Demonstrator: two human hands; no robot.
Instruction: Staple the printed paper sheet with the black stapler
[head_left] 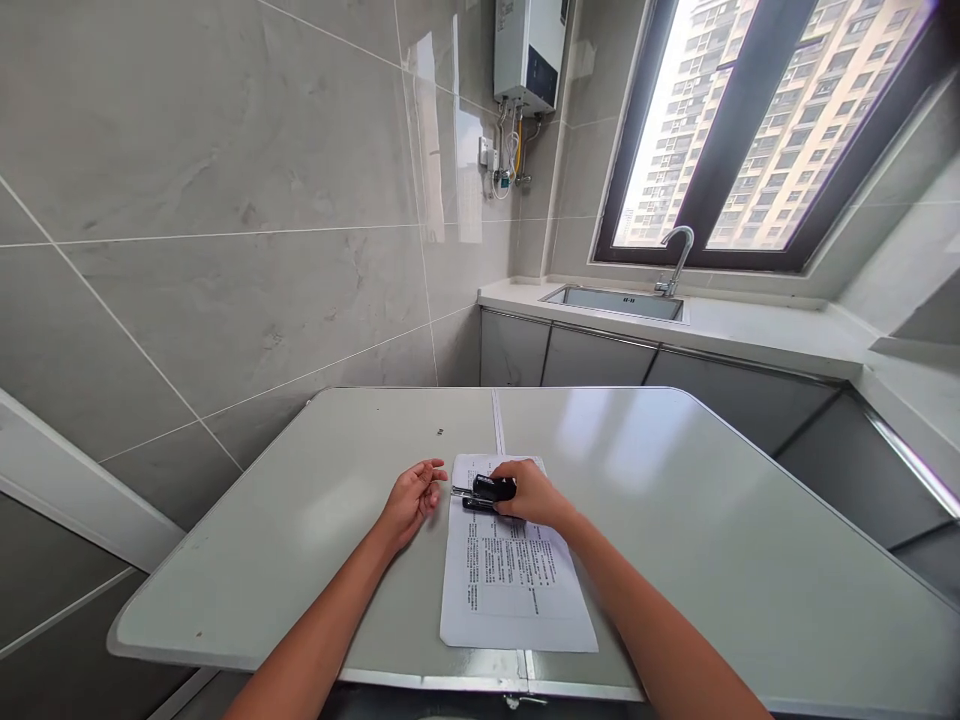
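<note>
A black stapler (pixel 489 488) lies across the upper part of a printed sheet of paper (pixel 517 610), with a metal piece sticking out of its left end. My right hand (pixel 529 492) grips the stapler's right end from above. Just left of the paper's edge, my left hand (pixel 414 497) is half turned up, its fingers loosely curled and apart, near that metal end. Nothing shows in it. Tiny dark bits (pixel 440 432), too small to make out, lie on the table beyond the left hand.
The pale table (pixel 690 540) has a seam down its middle and a metal front edge. Behind it stands a counter (pixel 757 320) with a sink (pixel 622 302) and a faucet (pixel 679 260) below a window. A water heater (pixel 529 50) hangs on the tiled wall.
</note>
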